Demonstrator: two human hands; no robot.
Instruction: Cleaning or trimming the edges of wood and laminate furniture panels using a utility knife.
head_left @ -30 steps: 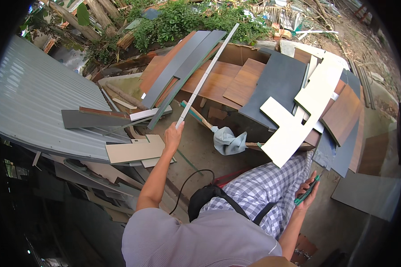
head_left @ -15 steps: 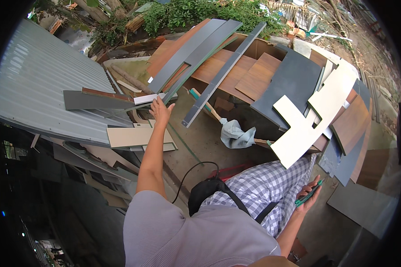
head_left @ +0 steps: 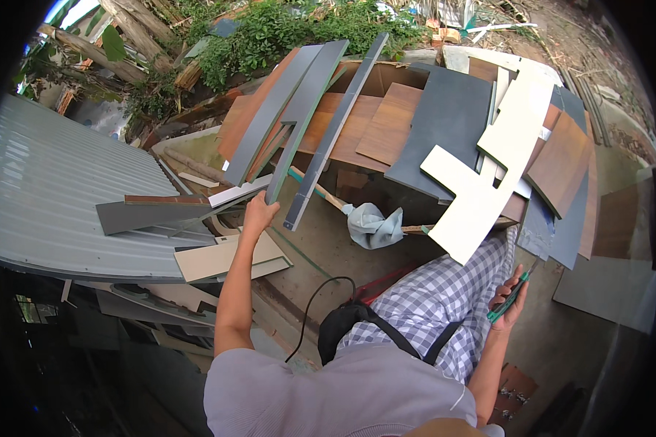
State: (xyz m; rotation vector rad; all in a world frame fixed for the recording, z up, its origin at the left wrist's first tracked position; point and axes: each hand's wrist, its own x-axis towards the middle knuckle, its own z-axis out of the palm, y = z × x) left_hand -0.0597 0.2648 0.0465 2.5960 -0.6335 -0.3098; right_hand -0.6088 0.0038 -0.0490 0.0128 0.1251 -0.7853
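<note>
My left hand (head_left: 261, 213) is closed on the near end of a long dark grey board (head_left: 296, 120). The board has a notch and a greenish edge, and leans among other strips on the pile. Beside it runs a narrow grey strip (head_left: 333, 138), apart from my fingers. Low on the right, next to my checked trousers, my right hand (head_left: 508, 300) is wrapped round a green-handled tool (head_left: 501, 309) with a thin metal tip. Its exact kind cannot be made out.
Brown wood-look panels (head_left: 391, 124), a large dark sheet (head_left: 444, 131) and cream cut-out boards (head_left: 481, 191) cover the pile. Grey-blue cloth (head_left: 374, 225) is wrapped on a stick. A corrugated metal sheet (head_left: 73, 182) stands left; a black cable (head_left: 304, 313) hangs by my waist.
My left hand has gone from spread fingers near the board's end to a grip on it. The board has shifted and its near end is lower. My right hand has tilted the tool's tip up.
</note>
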